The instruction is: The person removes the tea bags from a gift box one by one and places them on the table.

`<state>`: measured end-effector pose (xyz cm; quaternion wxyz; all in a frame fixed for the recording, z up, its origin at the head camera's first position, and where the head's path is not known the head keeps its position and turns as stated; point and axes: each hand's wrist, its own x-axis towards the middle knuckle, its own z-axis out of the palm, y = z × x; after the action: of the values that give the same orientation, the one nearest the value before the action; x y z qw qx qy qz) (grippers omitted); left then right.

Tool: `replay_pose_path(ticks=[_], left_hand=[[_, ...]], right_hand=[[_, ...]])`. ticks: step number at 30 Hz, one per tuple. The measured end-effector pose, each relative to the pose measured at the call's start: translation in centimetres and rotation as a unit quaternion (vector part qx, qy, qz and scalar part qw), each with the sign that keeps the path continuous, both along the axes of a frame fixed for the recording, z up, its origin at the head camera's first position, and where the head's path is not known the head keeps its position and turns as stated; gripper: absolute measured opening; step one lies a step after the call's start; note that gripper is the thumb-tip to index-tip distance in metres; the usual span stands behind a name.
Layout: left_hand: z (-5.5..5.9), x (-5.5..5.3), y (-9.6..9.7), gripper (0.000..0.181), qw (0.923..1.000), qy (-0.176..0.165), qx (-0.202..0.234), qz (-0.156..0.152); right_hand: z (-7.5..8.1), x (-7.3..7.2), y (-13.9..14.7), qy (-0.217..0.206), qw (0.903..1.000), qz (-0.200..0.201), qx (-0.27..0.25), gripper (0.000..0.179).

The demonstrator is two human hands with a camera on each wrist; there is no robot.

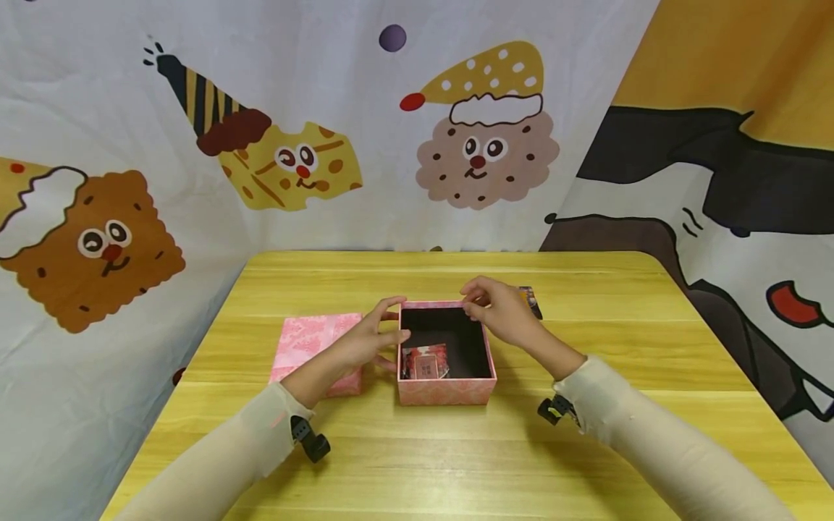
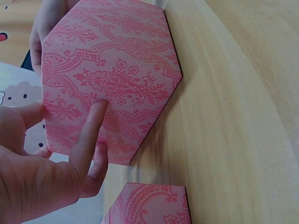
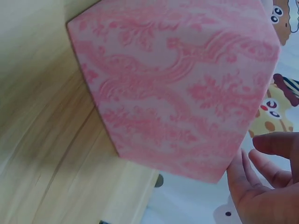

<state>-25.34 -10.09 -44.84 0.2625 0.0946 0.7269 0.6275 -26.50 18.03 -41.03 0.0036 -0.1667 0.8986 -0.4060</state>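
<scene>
A pink patterned box [image 1: 446, 392] stands uncovered on the table, its dark inside facing up. One small red printed packet [image 1: 426, 362] lies in its near left part. My left hand [image 1: 365, 340] grips the box's left wall, thumb at the rim and fingers spread along the outside; the left wrist view shows fingertips [image 2: 99, 106] against the pink side. Over the far right corner is my right hand [image 1: 498, 307], fingers loosely bent with nothing visible between them. In the right wrist view its fingers [image 3: 236, 179] are beside the box edge; contact is unclear.
The pink lid [image 1: 313, 340] lies left of the box, partly under my left forearm. A dark, colourful packet [image 1: 531, 302] lies beyond my right hand, partly hidden. A cartoon-printed cloth [image 1: 391, 217] hangs behind the wooden table [image 1: 417, 463].
</scene>
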Motion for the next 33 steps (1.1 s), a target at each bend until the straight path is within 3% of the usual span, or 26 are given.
replay_pose_path(ticks=[5, 15, 21, 33], left_hand=[[-0.1, -0.1, 0.0, 0.07, 1.0, 0.0, 0.004, -0.004], [-0.2, -0.2, -0.1, 0.068, 0.9999, -0.01, 0.011, 0.0], [0.0, -0.2, 0.1, 0.068, 0.9997, -0.018, 0.016, 0.004], [0.0, 0.0, 0.1, 0.067, 0.9998, -0.014, 0.008, 0.01]], right_hand=[[0.0, 0.3, -1.2, -0.016, 0.9994, 0.029, -0.009, 0.022], [-0.8, 0.5, -4.1, -0.05, 0.9934, 0.099, 0.029, 0.027], [-1.5, 0.4, -5.3, -0.067, 0.9901, 0.114, 0.045, 0.031], [-2.7, 0.4, -6.4, -0.061, 0.9826, 0.137, 0.11, 0.033]])
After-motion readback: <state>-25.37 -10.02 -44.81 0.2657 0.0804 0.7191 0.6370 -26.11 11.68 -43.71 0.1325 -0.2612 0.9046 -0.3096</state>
